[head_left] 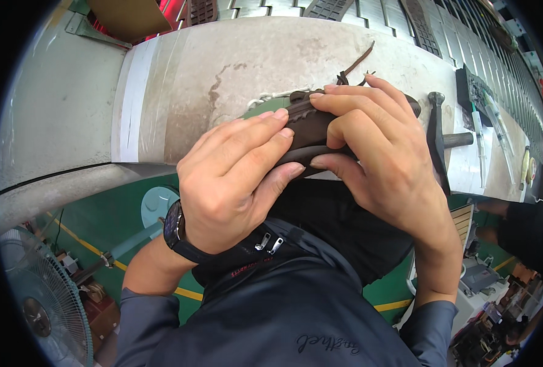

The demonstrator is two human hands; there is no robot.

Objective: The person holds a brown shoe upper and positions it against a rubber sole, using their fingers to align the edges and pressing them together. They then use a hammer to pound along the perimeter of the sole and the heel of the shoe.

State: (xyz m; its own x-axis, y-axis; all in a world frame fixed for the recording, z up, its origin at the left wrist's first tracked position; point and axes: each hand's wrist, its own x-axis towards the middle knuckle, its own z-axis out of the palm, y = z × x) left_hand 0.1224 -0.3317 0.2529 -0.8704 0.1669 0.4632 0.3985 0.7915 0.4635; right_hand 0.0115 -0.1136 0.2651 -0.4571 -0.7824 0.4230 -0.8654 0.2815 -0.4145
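Note:
A dark brown leather shoe (308,130) is held between my two hands at the near edge of the worktable, partly covered by them. Brown laces (358,63) stick up from its far side. My left hand (230,168) grips the shoe's left part, fingers over the top and thumb underneath on the near side. On the right part, my right hand (388,153) curls round with its fingertips on the upper and its thumb near the left thumb. Beyond the left fingers, a green piece (271,106) with a white cord-like edge shows on the table.
A dark hammer-like tool (435,131) rests right of my right hand. Farther right are a black box (469,92) and slim syringe-like tubes (479,147). Past the pale worktable (179,79), dark soles (421,27) lie on a metal slat conveyor (381,17). A fan (45,300) stands lower left.

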